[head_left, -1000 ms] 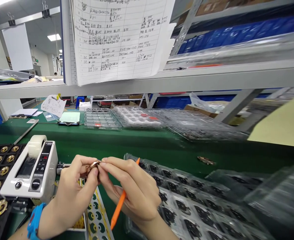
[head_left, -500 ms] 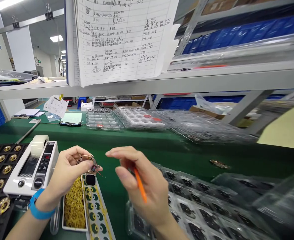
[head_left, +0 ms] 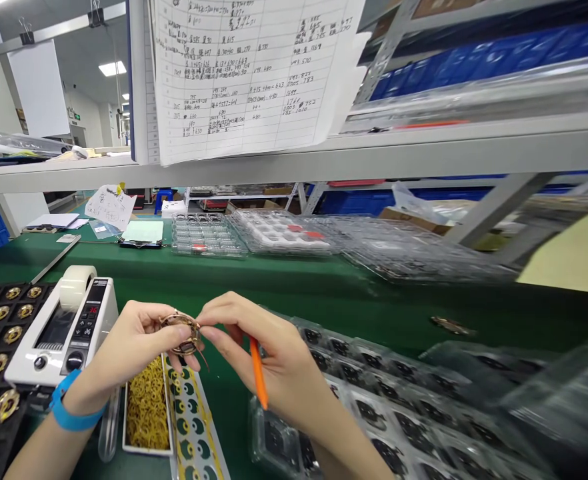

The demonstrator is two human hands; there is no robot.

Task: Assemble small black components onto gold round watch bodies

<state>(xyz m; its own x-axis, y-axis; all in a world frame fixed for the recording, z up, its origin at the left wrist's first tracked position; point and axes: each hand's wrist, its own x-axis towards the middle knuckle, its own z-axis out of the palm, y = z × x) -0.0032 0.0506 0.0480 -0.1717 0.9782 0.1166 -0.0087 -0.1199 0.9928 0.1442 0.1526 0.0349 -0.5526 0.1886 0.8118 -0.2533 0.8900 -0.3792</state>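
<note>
My left hand (head_left: 137, 347) pinches a round, gold-rimmed watch case (head_left: 187, 343) between thumb and fingers, tilted above the bench. A thin reddish strip hangs from its lower right side. The thumb and index fingertips of my right hand (head_left: 269, 357) meet at the right edge of the case; anything tiny between them cannot be made out. Held under the curled fingers of that hand is an orange stick-like tool (head_left: 258, 377), pointing down. Below the case lie a white box (head_left: 171, 437) of small yellow rings and a strip sheet (head_left: 191, 427) with round cutouts.
A white tape dispenser (head_left: 101, 313) stands left of my hands, beside a black tray (head_left: 5, 350) of gold rings. Clear plastic trays (head_left: 260, 433) with dark round parts fill the right. A loose round part (head_left: 453, 326) lies behind them. A shelf beam (head_left: 254, 168) crosses above.
My right hand has moved left, and its fingertips have come from apart to the edge of the watch case. The case has turned to show more of its round face.
</note>
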